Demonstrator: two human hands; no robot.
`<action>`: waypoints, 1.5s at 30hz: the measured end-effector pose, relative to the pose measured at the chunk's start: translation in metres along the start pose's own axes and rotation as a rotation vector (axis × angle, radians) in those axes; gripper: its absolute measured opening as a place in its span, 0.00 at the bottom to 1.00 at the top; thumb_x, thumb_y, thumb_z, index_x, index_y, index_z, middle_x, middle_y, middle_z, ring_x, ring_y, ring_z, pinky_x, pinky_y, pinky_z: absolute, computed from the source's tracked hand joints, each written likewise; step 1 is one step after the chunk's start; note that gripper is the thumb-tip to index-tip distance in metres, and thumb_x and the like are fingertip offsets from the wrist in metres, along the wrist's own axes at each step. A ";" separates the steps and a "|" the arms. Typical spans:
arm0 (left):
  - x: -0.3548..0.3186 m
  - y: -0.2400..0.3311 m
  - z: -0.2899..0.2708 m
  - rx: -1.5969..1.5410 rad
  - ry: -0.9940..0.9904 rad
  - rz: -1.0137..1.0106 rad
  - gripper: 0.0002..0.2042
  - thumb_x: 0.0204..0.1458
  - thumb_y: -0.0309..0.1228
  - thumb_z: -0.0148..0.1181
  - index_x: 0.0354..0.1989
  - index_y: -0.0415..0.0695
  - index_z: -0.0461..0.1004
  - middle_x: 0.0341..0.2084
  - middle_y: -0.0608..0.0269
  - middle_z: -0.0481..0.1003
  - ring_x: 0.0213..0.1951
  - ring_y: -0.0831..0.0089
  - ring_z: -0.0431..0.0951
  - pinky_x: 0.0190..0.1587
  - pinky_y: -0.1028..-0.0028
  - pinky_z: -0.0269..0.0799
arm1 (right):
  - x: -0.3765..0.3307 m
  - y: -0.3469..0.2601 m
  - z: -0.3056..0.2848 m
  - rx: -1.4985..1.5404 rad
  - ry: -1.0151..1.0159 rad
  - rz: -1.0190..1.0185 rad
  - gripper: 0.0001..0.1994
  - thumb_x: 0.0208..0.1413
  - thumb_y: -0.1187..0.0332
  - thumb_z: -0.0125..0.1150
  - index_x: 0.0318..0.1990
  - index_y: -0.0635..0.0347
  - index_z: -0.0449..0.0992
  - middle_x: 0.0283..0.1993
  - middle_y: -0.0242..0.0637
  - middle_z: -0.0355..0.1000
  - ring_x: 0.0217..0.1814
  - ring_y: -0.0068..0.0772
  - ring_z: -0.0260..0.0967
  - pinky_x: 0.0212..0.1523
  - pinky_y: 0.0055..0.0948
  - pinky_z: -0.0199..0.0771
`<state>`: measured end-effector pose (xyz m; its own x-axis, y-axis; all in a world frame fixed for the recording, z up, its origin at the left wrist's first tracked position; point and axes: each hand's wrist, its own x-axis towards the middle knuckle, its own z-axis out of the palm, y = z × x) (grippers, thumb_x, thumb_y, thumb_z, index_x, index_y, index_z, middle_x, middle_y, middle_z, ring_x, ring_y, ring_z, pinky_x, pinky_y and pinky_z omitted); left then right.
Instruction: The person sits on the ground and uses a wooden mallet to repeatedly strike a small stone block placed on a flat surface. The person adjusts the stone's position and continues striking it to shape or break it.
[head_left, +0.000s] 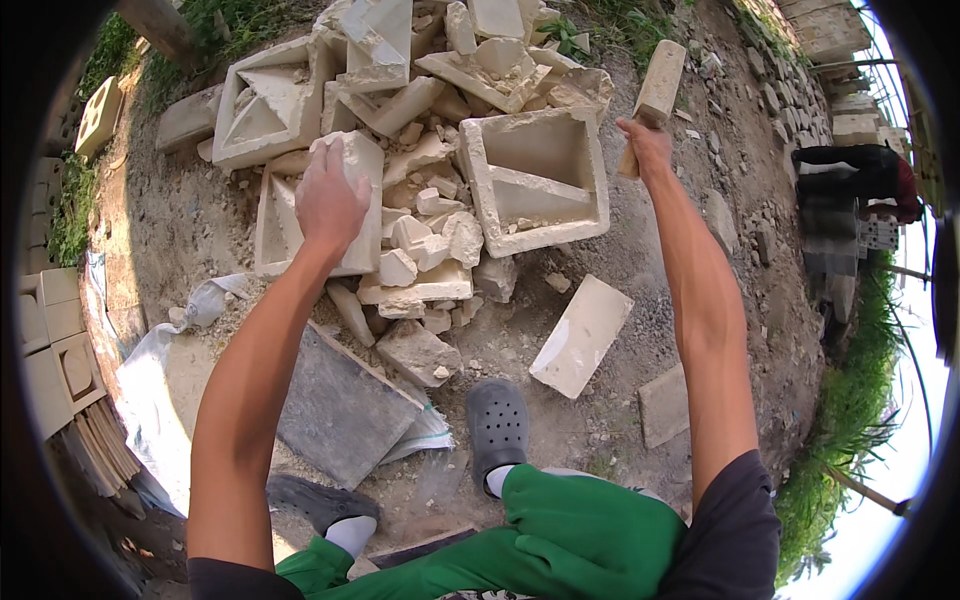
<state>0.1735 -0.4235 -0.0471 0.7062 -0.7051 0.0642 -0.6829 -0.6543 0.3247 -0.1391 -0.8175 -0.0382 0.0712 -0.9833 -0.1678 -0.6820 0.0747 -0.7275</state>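
My left hand (332, 200) lies on a cream-coloured hollow block (365, 235) in the rubble pile, its fingers stretched out near the block's upper edge and the thumb apart. Part of the block's recess shows beside the hand. At the right, my right hand (645, 148) is closed round a wooden mallet (661, 80), raised off to the side of the pile. Nearest to the mallet is another hollow block (535, 238) with a slanting inner wall. Broken cream chunks (430, 240) lie between the two blocks.
More hollow blocks (228, 150) and fragments lie at the far side. Closer in are a loose slab (582, 336), a grey board (340, 410) and white sacking (160, 380). My grey clogs (497, 425) stand on the dirt. Another person (865, 175) bends over at far right.
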 end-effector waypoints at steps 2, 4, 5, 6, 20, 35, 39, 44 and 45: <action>-0.003 0.000 -0.003 0.011 0.023 0.031 0.33 0.53 0.37 0.64 0.69 0.44 0.62 0.68 0.46 0.62 0.65 0.49 0.67 0.65 0.56 0.64 | 0.004 -0.021 0.014 -0.050 0.014 -0.023 0.29 0.38 0.55 0.81 0.43 0.70 0.81 0.44 0.47 0.80 0.43 0.39 0.79 0.48 0.36 0.76; -0.004 0.004 -0.008 0.013 0.028 0.067 0.32 0.53 0.36 0.63 0.68 0.43 0.63 0.68 0.46 0.62 0.65 0.50 0.66 0.65 0.56 0.63 | 0.012 -0.036 0.027 -0.060 0.032 -0.037 0.28 0.38 0.54 0.81 0.42 0.68 0.82 0.42 0.42 0.80 0.43 0.36 0.78 0.46 0.36 0.75; -0.005 0.005 -0.010 0.021 0.021 0.076 0.32 0.54 0.35 0.63 0.68 0.43 0.63 0.68 0.46 0.62 0.65 0.50 0.66 0.66 0.56 0.63 | 0.018 -0.042 0.033 -0.065 0.041 -0.045 0.27 0.38 0.54 0.81 0.41 0.67 0.83 0.42 0.40 0.80 0.42 0.34 0.77 0.45 0.36 0.75; -0.005 0.006 -0.012 0.030 0.014 0.084 0.32 0.54 0.35 0.63 0.68 0.43 0.63 0.67 0.46 0.63 0.65 0.51 0.66 0.66 0.56 0.63 | 0.022 -0.047 0.039 -0.060 0.010 -0.041 0.27 0.38 0.54 0.81 0.42 0.67 0.83 0.42 0.41 0.80 0.42 0.35 0.77 0.45 0.36 0.75; 0.001 0.014 -0.012 0.000 -0.038 0.111 0.32 0.53 0.35 0.63 0.69 0.48 0.61 0.68 0.50 0.62 0.66 0.52 0.64 0.65 0.54 0.63 | 0.029 -0.075 0.032 -0.196 0.258 -0.305 0.28 0.36 0.58 0.81 0.44 0.65 0.81 0.43 0.45 0.81 0.43 0.41 0.79 0.47 0.36 0.77; -0.115 0.012 -0.176 -0.742 -0.265 0.195 0.49 0.48 0.56 0.71 0.72 0.39 0.55 0.66 0.40 0.63 0.68 0.49 0.63 0.70 0.54 0.60 | -0.281 -0.223 -0.042 -0.031 -0.676 -0.442 0.19 0.40 0.68 0.79 0.41 0.62 0.81 0.33 0.33 0.78 0.31 0.25 0.74 0.34 0.29 0.74; -0.196 -0.023 -0.231 -0.935 -0.499 -0.001 0.54 0.43 0.52 0.75 0.72 0.33 0.52 0.63 0.37 0.65 0.65 0.51 0.68 0.68 0.57 0.64 | -0.397 -0.223 -0.005 -0.091 -1.090 -0.569 0.24 0.39 0.67 0.78 0.46 0.65 0.80 0.40 0.37 0.79 0.39 0.30 0.76 0.45 0.31 0.74; -0.305 -0.076 -0.228 -1.202 -0.525 -0.304 0.38 0.49 0.42 0.73 0.65 0.34 0.63 0.53 0.49 0.74 0.55 0.64 0.76 0.57 0.65 0.74 | -0.494 -0.211 0.054 -0.300 -1.281 -0.653 0.23 0.37 0.60 0.78 0.37 0.69 0.82 0.34 0.42 0.79 0.34 0.32 0.77 0.36 0.32 0.76; -0.323 -0.088 -0.219 -1.262 -0.519 -0.373 0.36 0.51 0.41 0.72 0.63 0.35 0.65 0.52 0.51 0.75 0.53 0.65 0.77 0.55 0.66 0.76 | -0.510 -0.209 0.063 -0.350 -1.275 -0.690 0.23 0.37 0.59 0.77 0.37 0.70 0.82 0.33 0.42 0.79 0.33 0.32 0.77 0.36 0.32 0.76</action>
<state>0.0464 -0.0783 0.1104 0.4688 -0.7470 -0.4714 0.3450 -0.3365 0.8762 0.0127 -0.3208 0.1572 0.8908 0.0096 -0.4542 -0.3723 -0.5575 -0.7420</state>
